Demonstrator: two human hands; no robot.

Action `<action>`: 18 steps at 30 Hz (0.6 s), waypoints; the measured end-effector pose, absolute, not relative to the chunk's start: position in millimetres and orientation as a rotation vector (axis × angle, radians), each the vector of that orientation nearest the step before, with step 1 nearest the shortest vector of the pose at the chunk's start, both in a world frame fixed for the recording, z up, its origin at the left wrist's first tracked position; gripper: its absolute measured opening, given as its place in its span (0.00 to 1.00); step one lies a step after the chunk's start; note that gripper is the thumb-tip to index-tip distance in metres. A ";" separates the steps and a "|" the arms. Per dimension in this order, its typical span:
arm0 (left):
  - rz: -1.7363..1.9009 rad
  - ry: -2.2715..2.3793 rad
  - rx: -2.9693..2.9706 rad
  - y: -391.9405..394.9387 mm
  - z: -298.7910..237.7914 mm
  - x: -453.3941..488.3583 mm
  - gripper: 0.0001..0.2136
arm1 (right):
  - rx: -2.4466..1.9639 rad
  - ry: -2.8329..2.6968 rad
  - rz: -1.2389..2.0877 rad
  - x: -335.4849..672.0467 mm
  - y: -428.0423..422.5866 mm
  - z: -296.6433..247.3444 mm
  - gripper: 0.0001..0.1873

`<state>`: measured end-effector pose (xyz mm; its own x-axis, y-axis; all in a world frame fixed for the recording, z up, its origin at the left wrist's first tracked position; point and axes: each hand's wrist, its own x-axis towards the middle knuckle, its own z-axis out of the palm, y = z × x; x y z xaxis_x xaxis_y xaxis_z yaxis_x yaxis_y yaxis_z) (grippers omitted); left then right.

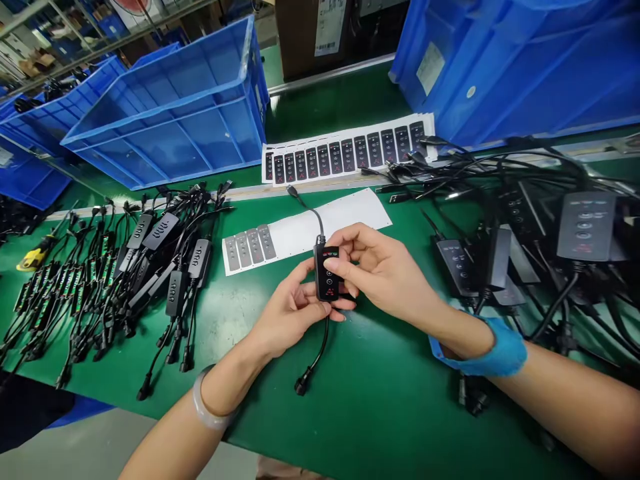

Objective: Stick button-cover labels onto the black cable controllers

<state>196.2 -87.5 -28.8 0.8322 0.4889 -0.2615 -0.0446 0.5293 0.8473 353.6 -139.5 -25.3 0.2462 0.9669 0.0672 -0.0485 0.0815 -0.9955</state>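
A small black controller box (327, 275) with a button label on its face is held over the green table (390, 400). My left hand (290, 312) grips it from below and the left side. My right hand (377, 267) pinches its top and right edge, thumb pressing on the label. Cables run from both ends of the box; the lower one ends in a round plug (303, 385) lying on the table. Just behind lies a white backing sheet (305, 230) with several grey labels at its left end.
Finished controllers with cables (150, 267) lie in a pile at the left. A tangle of unlabelled controllers (525, 247) fills the right. A full label sheet (345, 155) lies farther back. Blue crates (175, 113) stand behind, and a yellow-handled tool (33, 255) rests far left.
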 end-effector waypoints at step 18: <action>0.316 0.532 1.002 -88.9 -28.0 197.8 0.26 | -1.299 -1.018 0.936 352.0 -139.8 -27.5 0.10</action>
